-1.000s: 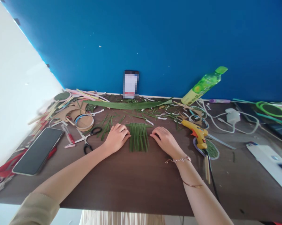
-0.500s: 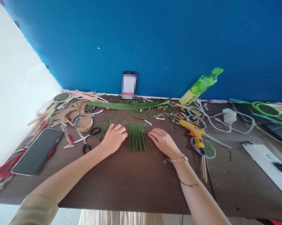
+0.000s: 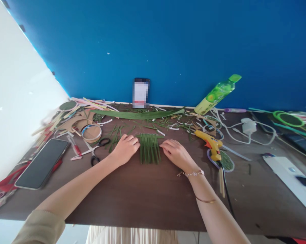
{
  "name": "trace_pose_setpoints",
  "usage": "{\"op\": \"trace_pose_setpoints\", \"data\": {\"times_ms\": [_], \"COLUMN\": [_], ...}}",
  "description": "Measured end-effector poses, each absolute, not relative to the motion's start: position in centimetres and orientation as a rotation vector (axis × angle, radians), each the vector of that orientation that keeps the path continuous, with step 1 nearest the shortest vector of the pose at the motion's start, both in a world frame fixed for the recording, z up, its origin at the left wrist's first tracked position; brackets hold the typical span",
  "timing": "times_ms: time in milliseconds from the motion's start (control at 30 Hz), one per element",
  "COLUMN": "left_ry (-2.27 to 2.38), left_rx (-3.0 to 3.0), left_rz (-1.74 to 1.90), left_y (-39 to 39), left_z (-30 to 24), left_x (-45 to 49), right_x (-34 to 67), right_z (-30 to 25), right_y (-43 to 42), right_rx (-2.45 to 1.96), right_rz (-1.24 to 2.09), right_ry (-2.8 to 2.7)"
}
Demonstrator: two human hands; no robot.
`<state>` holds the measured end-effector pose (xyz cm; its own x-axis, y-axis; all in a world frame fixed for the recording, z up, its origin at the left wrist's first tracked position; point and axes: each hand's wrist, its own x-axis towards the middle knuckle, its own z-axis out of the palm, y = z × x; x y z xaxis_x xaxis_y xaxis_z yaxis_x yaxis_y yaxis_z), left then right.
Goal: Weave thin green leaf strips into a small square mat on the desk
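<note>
One mat of green leaf strips [image 3: 149, 153] lies flat on the surface [image 3: 142, 200] between two hands. The left hand [image 3: 126, 148] and right hand [image 3: 175, 153], fingers curled, touch its side edges; whether they pinch a strip I cannot tell. One glue gun [image 3: 210, 144] lies right of the right hand. One pair of scissors [image 3: 95, 152] lies left of the left hand. Beyond stands one green bottle [image 3: 216, 94], its label unreadable.

We have drawn our right hand [image 3: 177, 154] a little to the left, so its fingertips [image 3: 162, 145] now meet the right edge of the green leaf strips [image 3: 149, 152], where a thin gap of desk [image 3: 142, 196] showed before. Our left hand [image 3: 126, 148] has barely shifted, its curled fingers a touch higher against the strips' left edge.
</note>
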<state>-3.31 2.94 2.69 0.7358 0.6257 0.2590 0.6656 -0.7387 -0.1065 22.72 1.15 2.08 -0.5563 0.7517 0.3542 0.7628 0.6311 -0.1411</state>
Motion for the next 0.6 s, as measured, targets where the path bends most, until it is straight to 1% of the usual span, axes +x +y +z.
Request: {"op": "trace_pose_setpoints", "data": {"times_ms": [133, 433, 600], "left_ry": [-1.183, -1.250, -1.534], "left_rx": [-2.766, -2.818, -2.825], "left_rz": [-0.322, -0.295, -0.403], "left_y": [2.93, 3.18, 2.97], "left_z": [2.55, 2.07, 2.20], "left_x": [-3.18, -3.05, -2.92], "right_x": [22.68, 22.60, 22.58], "right_z": [2.02, 1.78, 1.52], "right_y": [1.13, 1.13, 1.21], "right_rx": [-1.184, -1.124, -1.117], "right_rz": [-0.037, -0.021, -0.016], "right_ry": [-2.452, -2.409, -2.396]}}
